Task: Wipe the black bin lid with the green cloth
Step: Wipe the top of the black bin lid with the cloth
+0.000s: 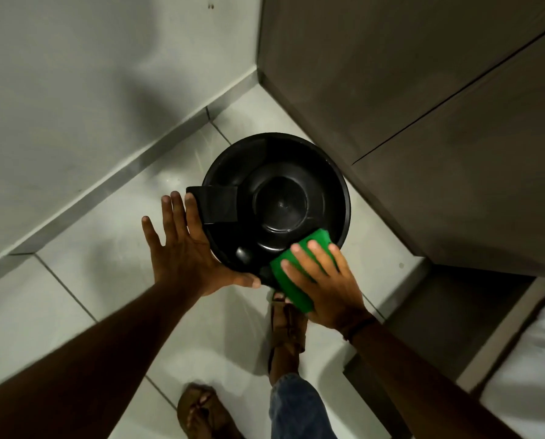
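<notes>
While we look straight down from the head camera, these are the things we can make out.

Black bin lid (279, 201): round, glossy, with a raised ring around a sunken centre and a flat black tab sticking out on its left side; it sits over the pale tiled floor (106, 280) in the corner where the grey wall (75, 90) meets the dark cabinet (423, 122).

Green cloth (291, 280): we see it folded into a thick pad, lying on the near right edge of the lid and hanging a little past the rim toward us.

Right hand (325, 286): it lies flat on top of the cloth, fingers extended and slightly spread, pressing the cloth down onto the lid; a dark band circles the wrist.

Left hand (188, 248): open, fingers fanned apart, palm against the lid's left rim; the fingertips reach up beside the tab and the thumb runs along the near edge of the lid. We cannot tell whether the palm grips or only steadies.

Feet: we see our two feet in brown sandals (288, 331) on the tiles, one just below the lid, with a blue jeans leg (299, 407) over it.
</notes>
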A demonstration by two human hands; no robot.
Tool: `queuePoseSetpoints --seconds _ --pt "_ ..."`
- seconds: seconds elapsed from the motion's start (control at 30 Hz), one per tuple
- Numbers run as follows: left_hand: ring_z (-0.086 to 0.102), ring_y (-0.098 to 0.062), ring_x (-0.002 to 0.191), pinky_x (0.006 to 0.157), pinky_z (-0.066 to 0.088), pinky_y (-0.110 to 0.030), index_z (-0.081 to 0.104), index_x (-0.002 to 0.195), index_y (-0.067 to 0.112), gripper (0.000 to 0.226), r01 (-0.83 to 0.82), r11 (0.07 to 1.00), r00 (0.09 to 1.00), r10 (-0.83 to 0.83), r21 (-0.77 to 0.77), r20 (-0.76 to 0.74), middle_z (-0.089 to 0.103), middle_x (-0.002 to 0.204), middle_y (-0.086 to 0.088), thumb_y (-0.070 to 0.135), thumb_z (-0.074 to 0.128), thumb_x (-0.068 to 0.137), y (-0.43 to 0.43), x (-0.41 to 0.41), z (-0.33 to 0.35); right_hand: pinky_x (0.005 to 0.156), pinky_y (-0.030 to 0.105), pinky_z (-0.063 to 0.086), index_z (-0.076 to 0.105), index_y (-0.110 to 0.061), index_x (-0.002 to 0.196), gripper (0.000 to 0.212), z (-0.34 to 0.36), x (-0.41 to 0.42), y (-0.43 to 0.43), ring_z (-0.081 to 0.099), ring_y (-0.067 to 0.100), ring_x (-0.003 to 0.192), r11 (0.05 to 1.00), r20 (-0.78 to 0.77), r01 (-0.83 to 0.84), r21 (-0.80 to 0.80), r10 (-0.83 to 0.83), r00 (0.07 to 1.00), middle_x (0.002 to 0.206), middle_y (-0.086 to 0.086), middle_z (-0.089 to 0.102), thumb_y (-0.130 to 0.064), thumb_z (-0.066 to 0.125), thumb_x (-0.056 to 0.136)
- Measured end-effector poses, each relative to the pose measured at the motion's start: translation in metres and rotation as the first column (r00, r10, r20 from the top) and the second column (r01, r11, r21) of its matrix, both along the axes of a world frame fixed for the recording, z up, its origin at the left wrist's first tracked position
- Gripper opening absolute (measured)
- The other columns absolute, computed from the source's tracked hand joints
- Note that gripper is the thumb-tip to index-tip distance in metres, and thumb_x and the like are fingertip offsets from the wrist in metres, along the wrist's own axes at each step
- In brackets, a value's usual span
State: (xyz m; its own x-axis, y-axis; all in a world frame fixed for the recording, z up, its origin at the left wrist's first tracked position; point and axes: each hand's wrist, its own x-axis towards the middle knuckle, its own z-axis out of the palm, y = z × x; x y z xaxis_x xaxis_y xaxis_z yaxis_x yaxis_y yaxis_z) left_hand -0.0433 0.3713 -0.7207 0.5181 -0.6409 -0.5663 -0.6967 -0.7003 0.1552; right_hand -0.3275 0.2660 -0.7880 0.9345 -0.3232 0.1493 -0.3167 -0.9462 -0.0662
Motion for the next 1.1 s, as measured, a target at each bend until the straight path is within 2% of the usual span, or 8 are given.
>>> queuePoseSetpoints --seconds 0.1,0.17,0.37,0.6,0.73,0.87,0.97,1.1 --pt "-0.032 -0.033 0.160 0.131 -0.004 -0.069 -0.037 0.158 0.013 0.193 0.006 1.000 1.000 -0.006 -0.006 -0.010 -0.032 0.174 -0.014 0.118 0.041 0.015 0.001 0.001 -0.001 0.135 0.052 0.014 0.022 -0.024 0.169 0.076 0.010 0.001 -0.016 0.001 0.023 0.169 0.957 0.030 0.248 0.151 -0.255 0.966 0.178 0.009 0.020 -0.064 0.037 0.107" --pt "-0.032 -0.033 0.160 0.131 -0.004 -0.069 -0.039 0.157 0.013 0.193 0.009 1.000 1.000 -0.009 0.000 -0.009 -0.032 0.173 -0.014 0.118 0.039 0.015 0.000 0.001 -0.001 0.136 0.050 0.013 0.030 -0.019 0.167 0.075 0.020 0.012 -0.036 0.005 0.023 0.169 0.897 0.054 0.345 0.278 -0.373 0.926 0.176 0.012 0.028 -0.065 0.029 0.108" --pt "-0.031 -0.034 0.160 0.131 -0.004 -0.069 -0.040 0.156 0.015 0.191 0.006 1.000 1.000 -0.006 -0.003 -0.024 -0.031 0.174 -0.014 0.118 0.037 0.015 0.002 0.002 -0.001 0.132 0.052 0.027 0.039 -0.021 0.167 0.068 0.059 0.078 -0.115 0.026 0.026 0.166 0.719 -0.033 0.459 0.522 -0.521 0.853 0.174 0.005 0.039 -0.053 0.045 0.106" --pt "-0.034 -0.034 0.159 0.130 -0.006 -0.069 -0.038 0.157 0.012 0.194 0.004 0.999 1.000 -0.003 0.032 -0.026 -0.033 0.173 -0.015 0.118 0.034 0.012 -0.001 0.002 0.001 0.134 0.043 0.017 0.048 -0.030 0.161 0.059 0.090 0.179 -0.151 0.033 0.025 0.162 0.819 -0.230 0.315 0.480 -0.229 0.946 0.169 0.000 0.048 -0.056 0.047 0.108" --pt "-0.038 -0.033 0.157 0.129 -0.008 -0.069 -0.042 0.155 0.011 0.195 -0.003 0.998 1.000 0.004 0.066 -0.013 -0.036 0.172 -0.015 0.117 0.034 0.011 -0.002 0.003 0.002 0.130 0.043 0.023 0.061 -0.027 0.151 0.056 0.101 0.233 -0.132 0.046 0.028 0.152 0.914 -0.298 0.022 0.406 0.109 0.948 0.155 0.001 0.061 -0.059 0.049 0.106" --pt "-0.039 -0.034 0.157 0.129 -0.008 -0.069 -0.047 0.151 0.012 0.191 0.009 0.995 1.000 -0.009 0.103 -0.002 -0.039 0.170 -0.015 0.117 0.034 0.015 -0.002 0.003 0.003 0.130 0.046 0.024 0.063 -0.026 0.148 0.058 0.102 0.244 -0.109 0.045 0.028 0.153 0.903 -0.328 -0.263 0.340 0.376 0.867 0.151 -0.001 0.063 -0.062 0.046 0.104" --pt "-0.040 -0.034 0.156 0.128 -0.009 -0.069 -0.046 0.152 0.012 0.190 0.015 0.992 1.000 -0.014 0.122 -0.005 -0.040 0.169 -0.015 0.117 0.036 0.016 0.001 0.004 0.006 0.133 0.045 0.022 0.057 -0.028 0.153 0.061 0.106 0.244 -0.114 0.036 0.025 0.160 0.894 -0.364 -0.300 0.332 0.415 0.834 0.160 -0.004 0.056 -0.064 0.044 0.105" --pt "-0.041 -0.034 0.155 0.129 -0.011 -0.069 -0.061 0.137 0.015 0.185 0.053 0.991 0.999 -0.052 0.119 -0.011 -0.042 0.168 -0.016 0.115 0.043 0.021 -0.007 0.006 0.008 0.132 0.042 0.025 0.057 -0.029 0.155 0.059 0.112 0.236 -0.142 0.034 0.026 0.162 0.904 -0.360 -0.174 0.391 0.324 0.875 0.164 -0.003 0.054 -0.061 0.048 0.107"
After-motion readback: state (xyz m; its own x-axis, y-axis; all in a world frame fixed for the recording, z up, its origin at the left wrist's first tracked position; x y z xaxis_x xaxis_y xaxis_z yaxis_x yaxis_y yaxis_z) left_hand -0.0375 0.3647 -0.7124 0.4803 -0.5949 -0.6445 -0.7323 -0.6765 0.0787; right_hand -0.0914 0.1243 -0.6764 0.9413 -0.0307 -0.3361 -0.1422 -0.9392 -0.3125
